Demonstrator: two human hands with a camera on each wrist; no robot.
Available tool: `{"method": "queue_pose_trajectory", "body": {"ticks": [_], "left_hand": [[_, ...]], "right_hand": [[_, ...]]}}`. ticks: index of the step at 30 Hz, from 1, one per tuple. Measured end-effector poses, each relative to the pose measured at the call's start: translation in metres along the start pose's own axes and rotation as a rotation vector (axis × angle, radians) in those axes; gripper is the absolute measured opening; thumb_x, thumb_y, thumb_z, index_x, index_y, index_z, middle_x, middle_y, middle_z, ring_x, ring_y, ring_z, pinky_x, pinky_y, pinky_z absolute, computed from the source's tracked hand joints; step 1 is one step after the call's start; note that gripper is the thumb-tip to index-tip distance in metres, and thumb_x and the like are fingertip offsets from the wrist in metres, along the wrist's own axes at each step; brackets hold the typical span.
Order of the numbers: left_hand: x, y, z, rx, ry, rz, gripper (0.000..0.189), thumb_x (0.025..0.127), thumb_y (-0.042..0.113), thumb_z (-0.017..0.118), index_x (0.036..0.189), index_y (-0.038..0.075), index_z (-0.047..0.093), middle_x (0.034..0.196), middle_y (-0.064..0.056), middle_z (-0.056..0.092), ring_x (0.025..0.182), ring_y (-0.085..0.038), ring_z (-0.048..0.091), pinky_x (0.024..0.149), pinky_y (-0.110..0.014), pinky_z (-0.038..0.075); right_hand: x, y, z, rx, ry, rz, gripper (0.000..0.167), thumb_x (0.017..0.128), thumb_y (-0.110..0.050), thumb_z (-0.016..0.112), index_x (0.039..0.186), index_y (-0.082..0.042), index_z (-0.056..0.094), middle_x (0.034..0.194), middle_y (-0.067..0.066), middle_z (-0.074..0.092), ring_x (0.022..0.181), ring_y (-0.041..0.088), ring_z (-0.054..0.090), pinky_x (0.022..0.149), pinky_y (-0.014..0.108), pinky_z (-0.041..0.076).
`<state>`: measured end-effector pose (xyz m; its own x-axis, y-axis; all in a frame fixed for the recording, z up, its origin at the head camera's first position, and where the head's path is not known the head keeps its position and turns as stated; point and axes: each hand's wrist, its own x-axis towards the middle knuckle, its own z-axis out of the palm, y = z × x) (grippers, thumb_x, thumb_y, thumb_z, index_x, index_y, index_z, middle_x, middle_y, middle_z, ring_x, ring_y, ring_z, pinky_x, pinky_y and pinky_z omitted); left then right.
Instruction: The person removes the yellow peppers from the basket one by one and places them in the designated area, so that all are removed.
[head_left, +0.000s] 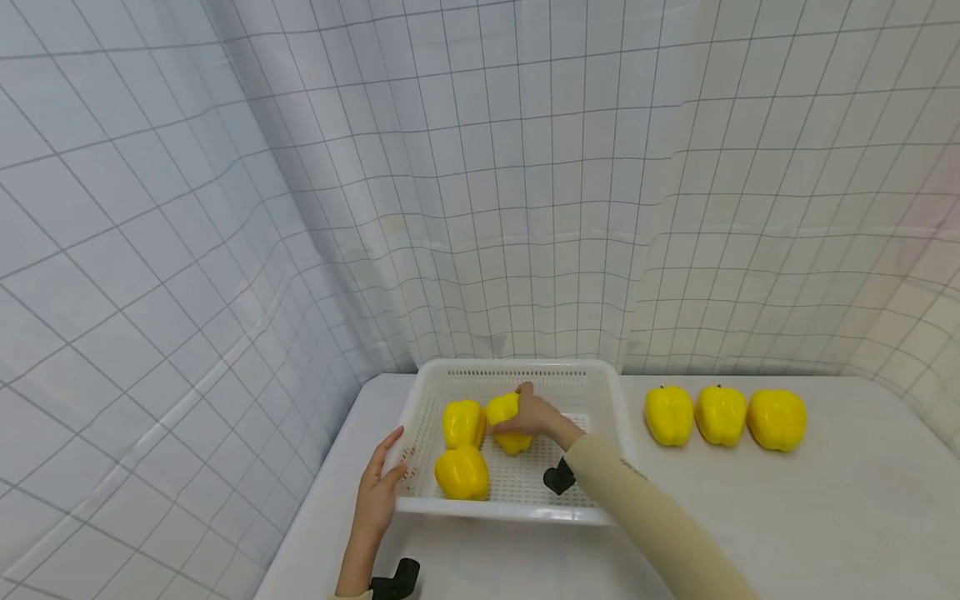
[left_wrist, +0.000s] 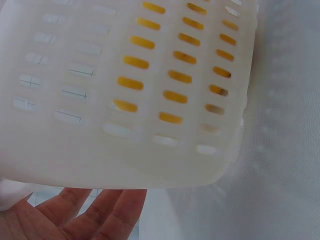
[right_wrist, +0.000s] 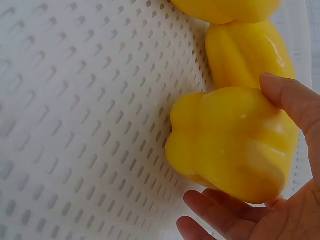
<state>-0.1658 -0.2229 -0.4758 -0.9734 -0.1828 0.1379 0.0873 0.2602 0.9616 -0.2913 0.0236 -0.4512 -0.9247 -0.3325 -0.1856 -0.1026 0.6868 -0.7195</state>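
Note:
A white perforated plastic basket (head_left: 506,507) stands on the table. My left hand (head_left: 375,492) grips its left rim, the thumb on the rim; in the left wrist view, fingers (left_wrist: 117,212) show past the basket's edge. My right hand (head_left: 537,415) is inside the basket and holds a yellow bell pepper (right_wrist: 230,145) between thumb and fingers. This pepper lies low over the basket floor; whether it touches cannot be told. Left of it are another yellow bell pepper (head_left: 462,423) and, nearer the front, a third one (head_left: 461,473).
Several things stand about: three yellow bell peppers, the left (head_left: 669,415), middle (head_left: 721,415) and right (head_left: 777,419), sit in a row on the white table (head_left: 750,517) right of the basket. A white grid-patterned curtain (head_left: 525,208) hangs behind and at the left. Black wrist devices (head_left: 405,575) show.

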Motion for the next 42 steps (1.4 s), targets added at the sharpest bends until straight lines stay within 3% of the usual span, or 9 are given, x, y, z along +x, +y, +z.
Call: {"method": "queue_pose_trajectory", "body": {"ticks": [15,35,42], "left_hand": [[-0.002,0.001,0.001,0.002,0.005,0.015,0.050,0.095,-0.002,0.042,0.144,0.007,0.039,0.149,-0.018,0.032,0.133,-0.036,0.031,0.106,-0.055,0.023],[-0.003,-0.001,0.001,0.023,0.010,0.022,0.050,0.095,-0.002,0.042,0.145,0.008,0.038,0.149,-0.019,0.032,0.132,-0.037,0.032,0.104,-0.057,0.025],[-0.002,-0.002,0.000,0.022,0.000,0.012,0.051,0.096,-0.002,0.042,0.145,0.007,0.037,0.150,-0.019,0.030,0.133,-0.038,0.030,0.106,-0.056,0.022]], "right_hand": [[-0.003,0.012,-0.004,0.036,-0.042,0.015,0.088,0.069,-0.038,0.083,0.128,0.000,0.030,0.103,0.013,0.056,0.092,0.026,0.056,0.089,0.044,0.045],[-0.014,0.014,-0.007,0.036,-0.140,0.021,0.084,0.070,-0.042,0.081,0.127,-0.003,0.032,0.102,0.008,0.053,0.094,0.022,0.053,0.093,0.043,0.042],[-0.015,0.011,-0.010,0.068,-0.116,-0.006,0.086,0.071,-0.046,0.078,0.128,-0.002,0.031,0.102,0.009,0.054,0.093,0.023,0.054,0.090,0.044,0.044]]}}
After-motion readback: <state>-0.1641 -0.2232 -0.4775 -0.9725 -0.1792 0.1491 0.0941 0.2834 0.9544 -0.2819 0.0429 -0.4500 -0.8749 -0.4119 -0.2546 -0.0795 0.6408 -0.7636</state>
